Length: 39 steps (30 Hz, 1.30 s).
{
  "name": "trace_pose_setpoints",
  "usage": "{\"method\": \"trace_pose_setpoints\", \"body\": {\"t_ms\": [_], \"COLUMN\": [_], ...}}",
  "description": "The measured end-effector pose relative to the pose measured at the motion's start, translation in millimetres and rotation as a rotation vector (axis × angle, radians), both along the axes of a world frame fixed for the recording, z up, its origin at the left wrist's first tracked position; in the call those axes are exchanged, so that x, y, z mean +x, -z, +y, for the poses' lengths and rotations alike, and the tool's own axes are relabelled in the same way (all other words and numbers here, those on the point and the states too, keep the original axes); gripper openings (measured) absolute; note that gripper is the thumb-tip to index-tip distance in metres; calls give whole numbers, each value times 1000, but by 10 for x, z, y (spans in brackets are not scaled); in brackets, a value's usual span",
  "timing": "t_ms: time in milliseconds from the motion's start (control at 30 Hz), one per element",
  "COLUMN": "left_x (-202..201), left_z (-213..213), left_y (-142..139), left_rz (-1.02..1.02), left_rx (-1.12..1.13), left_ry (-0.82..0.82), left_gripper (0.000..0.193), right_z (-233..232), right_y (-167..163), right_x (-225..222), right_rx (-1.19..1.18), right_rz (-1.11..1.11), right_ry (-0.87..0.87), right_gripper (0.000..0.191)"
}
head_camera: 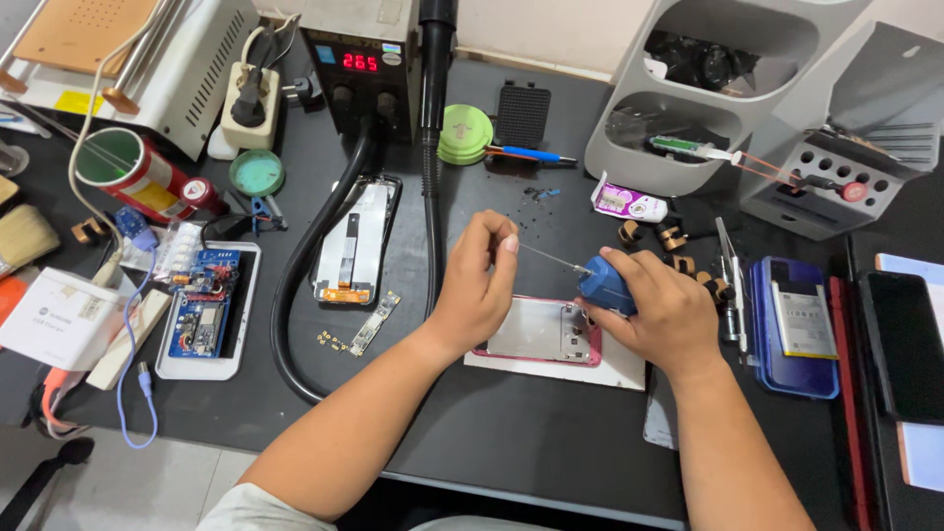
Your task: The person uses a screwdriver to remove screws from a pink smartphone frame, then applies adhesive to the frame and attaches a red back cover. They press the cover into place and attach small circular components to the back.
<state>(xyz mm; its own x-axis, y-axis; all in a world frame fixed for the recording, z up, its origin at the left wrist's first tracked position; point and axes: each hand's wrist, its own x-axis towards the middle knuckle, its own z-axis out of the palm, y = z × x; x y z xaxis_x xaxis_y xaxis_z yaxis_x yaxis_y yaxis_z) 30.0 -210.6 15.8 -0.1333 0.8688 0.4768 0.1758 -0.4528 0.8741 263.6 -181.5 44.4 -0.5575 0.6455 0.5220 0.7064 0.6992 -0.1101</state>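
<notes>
Our two forearms come up from the bottom edge onto a black surface [531,433]. Below its near edge, at bottom left, we see pale floor tiles.

Our left hand [479,280] has its fingers [505,242] pinched shut on the tip of a thin wire [556,261]. Our right hand [661,305] has its fingers wrapped around a blue spool [604,283], which the wire runs to. Both hands hover just above one opened phone [539,332] with a pink rim, lying on a white sheet [619,372] near the middle of the surface.

Further left lies one screen panel [356,241] with its flex strip showing, and beside it one white tray [246,315] carrying two blue circuit boards [202,320]. One black hose [295,295] loops around the panel up to one heat station [359,64] with a red display at the far edge. A second black hose [430,147] hangs straight down beside it.

At far left we count one red can [138,172], one white box [59,320] and one white plug strip [251,103]. A stack of green discs [464,133] sits behind our hands.

At right we count one grey two-shelf bin [688,98], one grey tool rack [836,177], one blue phone back [796,324] with a battery in it, and one dark phone [905,344] at the edge. Small brown rolls [674,238] lie near our right hand; we cannot count them surely.
</notes>
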Motion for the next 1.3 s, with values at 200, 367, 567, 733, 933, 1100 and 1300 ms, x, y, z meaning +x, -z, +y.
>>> {"method": "trace_pose_setpoints", "body": {"t_ms": [200,367,567,733,933,1100,1300], "left_x": [23,12,-68,50,195,-111,-305], "left_z": [8,23,59,-91,-188,-135,-5], "left_y": [-1,10,-77,-152,-246,-381,-425], "left_rz": [-44,-37,-204,-222,1,345,949], "left_rx": [-13,-32,-47,-52,230,275,331], "left_ry": [6,-6,377,546,390,125,28], "left_gripper": [5,5,10,41,19,17,27], "right_z": [15,29,43,-24,-129,-92,-60], "right_y": [-15,-5,66,263,345,215,116], "right_x": [36,38,82,-33,-201,-66,-37], "right_rx": [100,114,67,76,-21,28,-11], "right_rz": [-40,-25,57,290,367,463,380], "right_ry": [21,7,8,-199,-353,-235,-73], "right_gripper": [65,64,67,78,70,57,48]}}
